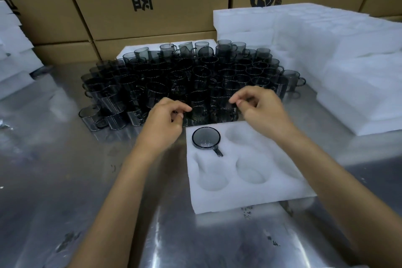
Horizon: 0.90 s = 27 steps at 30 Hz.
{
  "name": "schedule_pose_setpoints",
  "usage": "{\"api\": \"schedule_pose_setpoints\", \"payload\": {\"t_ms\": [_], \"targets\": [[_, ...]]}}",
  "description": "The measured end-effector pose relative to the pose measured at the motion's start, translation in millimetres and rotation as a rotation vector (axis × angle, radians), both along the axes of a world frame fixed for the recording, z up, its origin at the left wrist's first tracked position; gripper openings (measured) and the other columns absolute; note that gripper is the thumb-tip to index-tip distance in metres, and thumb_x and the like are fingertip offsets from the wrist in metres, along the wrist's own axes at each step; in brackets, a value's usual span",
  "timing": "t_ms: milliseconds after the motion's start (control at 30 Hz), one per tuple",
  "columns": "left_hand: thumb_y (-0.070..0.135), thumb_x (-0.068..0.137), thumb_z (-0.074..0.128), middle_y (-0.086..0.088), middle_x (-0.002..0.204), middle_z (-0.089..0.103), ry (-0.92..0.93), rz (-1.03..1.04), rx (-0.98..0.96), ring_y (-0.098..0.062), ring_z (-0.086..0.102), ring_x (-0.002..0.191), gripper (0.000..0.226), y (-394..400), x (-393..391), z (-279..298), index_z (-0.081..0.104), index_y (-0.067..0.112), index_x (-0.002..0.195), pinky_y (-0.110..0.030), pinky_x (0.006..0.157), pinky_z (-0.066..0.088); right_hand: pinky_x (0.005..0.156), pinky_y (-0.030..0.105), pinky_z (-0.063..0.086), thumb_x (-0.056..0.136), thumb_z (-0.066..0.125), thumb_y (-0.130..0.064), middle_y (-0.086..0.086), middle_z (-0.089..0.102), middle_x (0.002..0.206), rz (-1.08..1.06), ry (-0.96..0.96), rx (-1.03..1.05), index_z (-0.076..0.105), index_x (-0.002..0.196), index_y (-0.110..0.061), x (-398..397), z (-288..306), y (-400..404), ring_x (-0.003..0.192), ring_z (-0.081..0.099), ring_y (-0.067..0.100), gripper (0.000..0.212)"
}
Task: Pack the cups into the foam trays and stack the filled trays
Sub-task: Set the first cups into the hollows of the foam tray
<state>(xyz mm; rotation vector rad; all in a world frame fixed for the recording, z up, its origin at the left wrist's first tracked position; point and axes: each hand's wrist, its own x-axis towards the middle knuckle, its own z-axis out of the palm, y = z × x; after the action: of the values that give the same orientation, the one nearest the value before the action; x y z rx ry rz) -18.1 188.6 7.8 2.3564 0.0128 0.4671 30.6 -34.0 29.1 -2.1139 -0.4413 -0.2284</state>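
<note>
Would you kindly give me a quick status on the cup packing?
Left hand and right hand over the loose cups, grip unclear. Foam tray: one cup seated, other pockets empty. Nothing in the way.

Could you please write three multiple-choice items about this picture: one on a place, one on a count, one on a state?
1. Where does the packed cup sit in the foam tray?
A. far-left pocket
B. near-right pocket
C. beside the tray, on the table

2. How many cups are in the tray?
A. three
B. none
C. one

3. How does the right hand stand?
A. flat on the tray
B. fingers curled over the crowd of loose cups
C. holding a cardboard box

Answers:
1 A: the dark cup fills the tray's far-left pocket, with its handle pointing toward the person.
2 C: the other pockets that show are plain white foam.
3 B: its curled fingers are at the nearest cups; whether they already hold one cannot be told.
</note>
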Motion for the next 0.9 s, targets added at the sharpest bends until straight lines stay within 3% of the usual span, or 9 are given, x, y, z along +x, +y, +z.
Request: {"api": "schedule_pose_setpoints", "payload": {"t_ms": [67, 133, 200, 300, 400, 500, 567, 767, 900], "targets": [[-0.005, 0.096, 0.049, -0.001, 0.106, 0.055, 0.041, -0.029, 0.073, -0.003, 0.050, 0.083, 0.036, -0.1, 2.7, -6.1, 0.073, 0.017, 0.112, -0.002, 0.072, 0.035, 0.058, 0.016, 0.040, 0.092, 0.056, -0.011, -0.017, 0.063, 0.066, 0.052, 0.077, -0.077, 0.072, 0.085, -0.030, 9.1, 11.5, -5.1, 0.056, 0.052, 0.001, 0.026], [-0.001, 0.095, 0.055, 0.000, 0.103, 0.051, 0.066, -0.061, 0.137, -0.003, 0.048, 0.082, 0.032, 0.6, 5.3, -7.7, 0.073, 0.019, 0.113, -0.005, 0.072, 0.035, 0.061, 0.023, 0.045, 0.092, 0.057, -0.011, -0.015, 0.068, 0.077, 0.155, 0.128, -0.147, 0.072, 0.087, -0.031, 15.9, 18.5, -0.4, 0.067, 0.060, 0.007, 0.026], [0.008, 0.093, 0.065, 0.002, 0.097, 0.046, 0.052, -0.078, 0.195, -0.003, 0.046, 0.079, 0.023, 0.0, 6.6, -7.8, 0.073, 0.019, 0.111, -0.009, 0.072, 0.035, 0.078, 0.026, 0.050, 0.091, 0.060, -0.012, -0.004, 0.068, 0.096, 0.210, 0.097, -0.227, 0.074, 0.093, -0.031, 19.1, 16.4, 13.2, 0.093, 0.061, 0.020, 0.024], [0.012, 0.092, 0.067, 0.002, 0.096, 0.046, 0.008, -0.094, 0.234, -0.005, 0.048, 0.078, 0.017, -1.2, 4.7, -10.2, 0.072, 0.017, 0.107, -0.024, 0.073, 0.042, 0.103, 0.039, 0.042, 0.091, 0.062, -0.013, 0.002, 0.063, 0.112, 0.190, 0.011, -0.259, 0.073, 0.107, -0.027, 19.5, 1.5, 28.5, 0.115, 0.051, 0.024, 0.024], [0.008, 0.092, 0.066, 0.004, 0.102, 0.052, -0.091, -0.104, 0.244, -0.005, 0.052, 0.080, 0.016, 0.0, 2.7, -9.1, 0.072, 0.016, 0.105, -0.022, 0.073, 0.044, 0.103, 0.037, 0.043, 0.090, 0.063, -0.015, -0.002, 0.064, 0.116, 0.160, -0.017, -0.169, 0.069, 0.118, -0.027, 18.3, -6.5, 29.1, 0.117, 0.053, 0.018, 0.031], [0.006, 0.092, 0.065, 0.006, 0.105, 0.053, -0.235, -0.083, 0.256, -0.004, 0.052, 0.076, 0.017, -0.6, 2.4, -1.8, 0.071, 0.015, 0.104, -0.017, 0.070, 0.041, 0.092, 0.007, 0.040, 0.091, 0.065, -0.017, -0.010, 0.064, 0.123, 0.195, -0.006, -0.025, 0.063, 0.129, -0.029, 16.1, -4.1, 26.0, 0.117, 0.055, 0.005, 0.040], [0.004, 0.093, 0.063, 0.004, 0.109, 0.054, -0.299, -0.083, 0.278, -0.009, 0.055, 0.079, 0.017, -1.8, 1.7, 2.2, 0.070, 0.015, 0.105, -0.025, 0.072, 0.046, 0.082, 0.000, 0.036, 0.091, 0.067, -0.017, -0.012, 0.063, 0.122, 0.187, -0.023, 0.014, 0.061, 0.131, -0.030, 14.6, -2.3, 24.3, 0.112, 0.055, 0.004, 0.043], [-0.001, 0.091, 0.064, 0.011, 0.115, 0.056, -0.330, -0.146, 0.120, 0.000, 0.061, 0.093, 0.018, -13.7, -5.5, 4.0, 0.069, 0.013, 0.101, -0.020, 0.081, 0.053, 0.081, 0.023, 0.049, 0.091, 0.066, -0.005, -0.001, 0.053, 0.103, 0.163, -0.052, 0.089, 0.072, 0.105, -0.012, 10.0, 7.9, 20.0, 0.084, 0.057, 0.018, 0.017], [0.006, 0.087, 0.073, 0.015, 0.118, 0.059, -0.296, -0.201, -0.089, -0.004, 0.063, 0.102, 0.020, -25.0, -11.2, 7.6, 0.071, 0.018, 0.104, -0.015, 0.079, 0.054, 0.080, 0.020, 0.048, 0.089, 0.069, -0.007, -0.004, 0.056, 0.098, 0.135, -0.077, 0.034, 0.073, 0.096, -0.015, 0.9, 20.6, 1.7, 0.079, 0.057, 0.013, 0.011]]}}
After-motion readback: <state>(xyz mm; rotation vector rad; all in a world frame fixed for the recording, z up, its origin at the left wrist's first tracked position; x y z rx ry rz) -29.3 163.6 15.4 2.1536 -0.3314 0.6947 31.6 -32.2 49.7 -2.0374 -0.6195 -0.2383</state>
